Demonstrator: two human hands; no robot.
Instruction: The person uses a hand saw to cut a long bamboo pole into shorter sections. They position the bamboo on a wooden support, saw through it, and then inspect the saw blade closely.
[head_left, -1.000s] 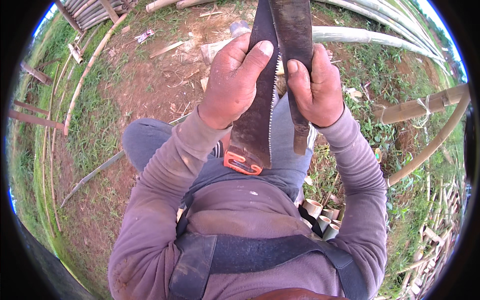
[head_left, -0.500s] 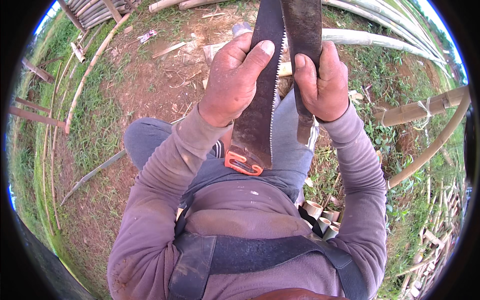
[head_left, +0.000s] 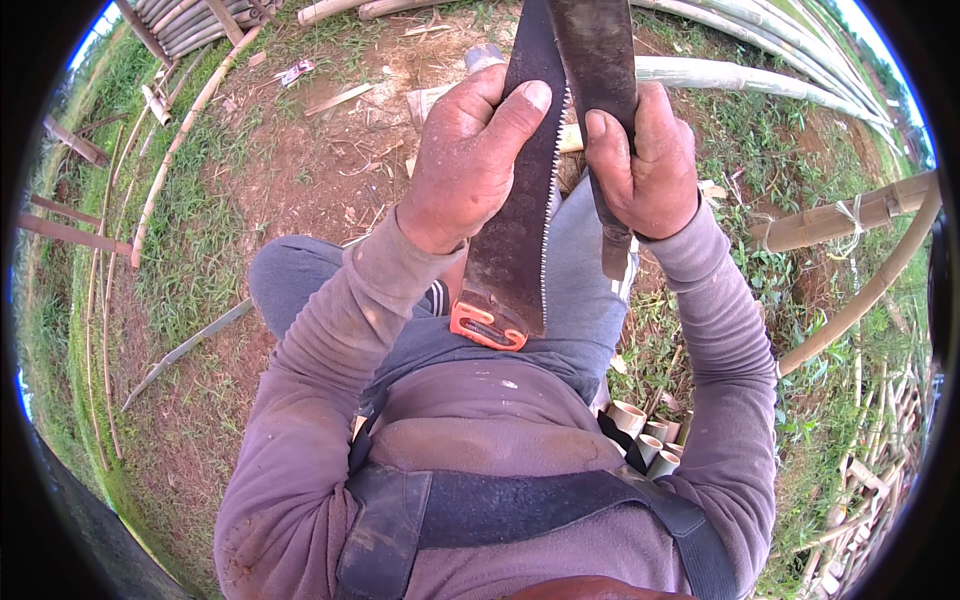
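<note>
A hand saw [head_left: 508, 235] with a dark blade and an orange handle [head_left: 488, 328] points away from me, handle end close to my belly. My left hand [head_left: 462, 160] is closed around the blade's left edge, thumb on top. The saw's toothed edge faces right. In my right hand [head_left: 648, 165] is a broad, dark machete-like blade [head_left: 598, 55], gripped by its flat with the thumb on top. Its narrow end hangs below that hand. Farther from me, its left edge meets or overlaps the saw's teeth; actual contact is hard to make out.
My bent legs [head_left: 300, 275] lie beneath the tools. Cut bamboo pieces [head_left: 627, 418] stand beside my right hip. Long bamboo poles [head_left: 740, 75] lie at the far right, and a tied bamboo rail [head_left: 850, 215] is on the right. A long flat strip [head_left: 190, 350] lies on the left.
My right hand has shifted the machete-like blade slightly left along the saw's teeth, and its narrow end has risen a little. My left hand and the saw have stayed nearly still.
</note>
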